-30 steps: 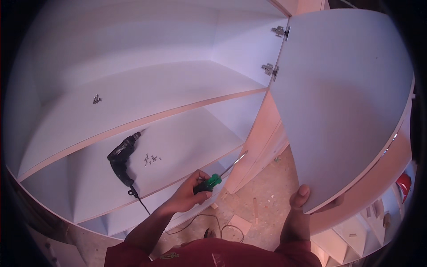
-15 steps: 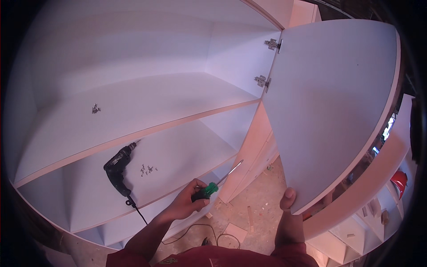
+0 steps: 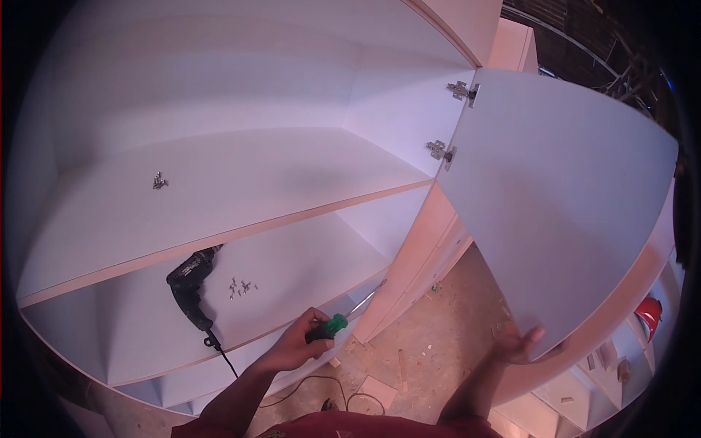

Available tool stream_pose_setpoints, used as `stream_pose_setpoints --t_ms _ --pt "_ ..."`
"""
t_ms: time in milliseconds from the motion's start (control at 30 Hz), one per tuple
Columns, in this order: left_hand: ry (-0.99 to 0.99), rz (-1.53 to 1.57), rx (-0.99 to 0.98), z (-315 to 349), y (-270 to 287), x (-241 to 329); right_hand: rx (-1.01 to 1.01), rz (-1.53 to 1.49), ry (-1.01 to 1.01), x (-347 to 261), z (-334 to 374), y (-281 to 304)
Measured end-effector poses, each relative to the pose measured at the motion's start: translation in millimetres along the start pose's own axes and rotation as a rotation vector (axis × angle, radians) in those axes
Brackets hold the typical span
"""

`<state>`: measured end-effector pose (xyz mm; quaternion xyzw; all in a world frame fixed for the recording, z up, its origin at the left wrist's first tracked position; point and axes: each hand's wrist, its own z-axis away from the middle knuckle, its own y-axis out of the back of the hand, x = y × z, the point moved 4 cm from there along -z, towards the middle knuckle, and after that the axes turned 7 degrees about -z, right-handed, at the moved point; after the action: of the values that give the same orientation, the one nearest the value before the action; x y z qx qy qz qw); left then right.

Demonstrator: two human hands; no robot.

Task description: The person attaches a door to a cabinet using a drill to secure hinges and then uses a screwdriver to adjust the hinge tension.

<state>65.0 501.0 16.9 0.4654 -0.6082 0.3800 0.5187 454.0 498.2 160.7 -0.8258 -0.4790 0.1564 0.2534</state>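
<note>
My left hand (image 3: 298, 343) is closed around the green handle of a screwdriver (image 3: 334, 325), whose metal shaft points up and to the right, in front of the cabinet's lower shelves. On the right, my right hand (image 3: 515, 344) grips the bottom edge of a white cabinet door (image 3: 562, 197). Its thumb shows against the door; the other fingers are partly hidden. The door stands swung out from the cabinet. Two metal hinges, an upper hinge (image 3: 458, 90) and a lower hinge (image 3: 438, 150), join it to the side panel.
A black corded drill (image 3: 191, 286) and a scatter of screws (image 3: 241, 287) lie on the middle shelf. Another screw pile (image 3: 159, 181) rests on the upper shelf (image 3: 241, 171). Cord and wood scraps lie on the floor (image 3: 431, 358). A red object (image 3: 648, 317) sits far right.
The door has swung further out to the right, with my right hand moving along at its bottom edge. My left hand and the screwdriver have shifted slightly left and down. The view has shifted a little.
</note>
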Motion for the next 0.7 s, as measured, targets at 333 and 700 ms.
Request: stream_pose_setpoints --t_ms 333,700 --pt "-0.392 -0.356 0.187 -73.4 14.5 123.8 0.263 -0.432 -0.497 117.4 18.9 0.4" --pt "-0.692 -0.832 0.600 -267.8 29.9 298.4 0.128 -0.858 -0.885 265.6 52.1 -50.8"
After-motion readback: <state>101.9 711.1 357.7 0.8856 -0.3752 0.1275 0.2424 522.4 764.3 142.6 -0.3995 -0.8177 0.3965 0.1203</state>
